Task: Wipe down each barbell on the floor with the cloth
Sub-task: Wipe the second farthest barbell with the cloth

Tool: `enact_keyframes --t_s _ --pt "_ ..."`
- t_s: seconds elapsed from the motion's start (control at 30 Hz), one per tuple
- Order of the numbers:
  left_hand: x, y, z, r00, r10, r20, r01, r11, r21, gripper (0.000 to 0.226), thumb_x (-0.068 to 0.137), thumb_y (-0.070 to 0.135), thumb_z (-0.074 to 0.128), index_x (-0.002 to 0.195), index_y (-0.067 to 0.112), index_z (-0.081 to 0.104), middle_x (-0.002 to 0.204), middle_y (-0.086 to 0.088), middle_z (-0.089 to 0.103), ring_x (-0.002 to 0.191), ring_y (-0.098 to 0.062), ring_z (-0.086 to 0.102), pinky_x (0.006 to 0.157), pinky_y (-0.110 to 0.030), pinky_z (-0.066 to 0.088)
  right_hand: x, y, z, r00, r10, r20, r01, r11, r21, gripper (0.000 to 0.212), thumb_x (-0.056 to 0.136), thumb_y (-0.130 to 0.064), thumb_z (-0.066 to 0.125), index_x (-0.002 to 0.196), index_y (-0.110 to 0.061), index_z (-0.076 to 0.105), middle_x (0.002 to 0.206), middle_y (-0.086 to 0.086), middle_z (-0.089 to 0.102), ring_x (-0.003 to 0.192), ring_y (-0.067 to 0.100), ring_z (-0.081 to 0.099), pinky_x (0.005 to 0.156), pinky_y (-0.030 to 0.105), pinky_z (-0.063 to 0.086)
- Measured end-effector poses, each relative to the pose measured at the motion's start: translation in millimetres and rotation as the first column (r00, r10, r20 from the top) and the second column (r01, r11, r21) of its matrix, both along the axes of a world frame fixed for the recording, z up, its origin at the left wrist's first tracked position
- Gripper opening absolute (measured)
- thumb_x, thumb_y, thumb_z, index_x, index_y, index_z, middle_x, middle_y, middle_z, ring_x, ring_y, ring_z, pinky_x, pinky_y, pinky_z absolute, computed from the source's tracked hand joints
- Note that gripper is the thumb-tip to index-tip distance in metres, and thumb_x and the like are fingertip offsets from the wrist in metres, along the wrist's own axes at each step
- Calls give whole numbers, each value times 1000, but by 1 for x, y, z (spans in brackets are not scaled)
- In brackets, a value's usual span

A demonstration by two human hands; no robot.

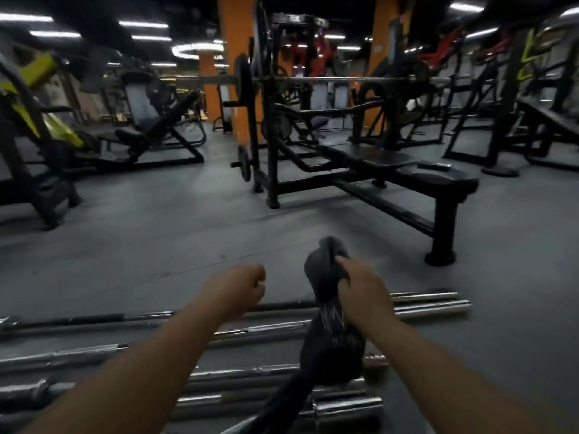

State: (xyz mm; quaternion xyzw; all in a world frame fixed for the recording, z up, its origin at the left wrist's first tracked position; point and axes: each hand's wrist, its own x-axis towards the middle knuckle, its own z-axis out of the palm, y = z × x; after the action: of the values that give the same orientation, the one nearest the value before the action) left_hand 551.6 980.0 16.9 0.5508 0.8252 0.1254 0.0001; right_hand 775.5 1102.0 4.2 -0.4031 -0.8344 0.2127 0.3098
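Observation:
Several chrome barbells (94, 352) lie side by side across the grey floor at the bottom of the view, running left to right. A dark grey cloth (329, 324) hangs bunched from my right hand (360, 292), which grips it above the bars. To its left, my left hand (238, 286) is curled into a fist with nothing in it, held above the farthest bars. Both forearms reach forward over the bars and hide parts of them.
A black flat bench (438, 178) with a rack and a loaded bar (329, 79) stands ahead on the right; a dark flat object (434, 166) rests on its pad. Other machines (40, 126) stand left and far right. Bare grey floor (156, 220) lies between.

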Motion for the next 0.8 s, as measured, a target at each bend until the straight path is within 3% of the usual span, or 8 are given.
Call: enact_keyframes --t_s 0.2,0.33,0.53,0.8 --pt "23 20 0 996 -28 -79 27 1000 -5 16 91 39 50 101 29 57 104 3 64 93 -23 59 76 -31 46 37 41 16 997 -63 38 61 996 62 50 90 -9 47 139 -20 53 140 6 52 120 35 46 100 42 41" --pt "20 34 -50 996 -22 -87 13 994 -108 16 91 37 46 99 27 56 101 3 64 92 -23 59 73 -31 44 35 65 -28 993 -74 93 74 997 -1 53 88 -9 49 140 -20 53 144 6 50 125 34 46 105 39 38" --pt "-8 86 -108 1000 1 25 4 979 -203 12 88 32 46 90 24 55 92 2 63 84 -22 59 70 -32 48 8 114 -90 990 -99 100 109 988 -105 52 84 -5 50 134 -17 58 132 7 58 119 32 52 101 40 44" --pt "-46 162 -221 992 0 124 41 943 -331 12 90 36 46 93 29 54 99 1 64 86 -24 60 70 -33 45 -35 177 -183 961 -110 255 164 966 -200 56 85 -9 51 139 -23 52 142 1 48 124 29 46 102 43 44"
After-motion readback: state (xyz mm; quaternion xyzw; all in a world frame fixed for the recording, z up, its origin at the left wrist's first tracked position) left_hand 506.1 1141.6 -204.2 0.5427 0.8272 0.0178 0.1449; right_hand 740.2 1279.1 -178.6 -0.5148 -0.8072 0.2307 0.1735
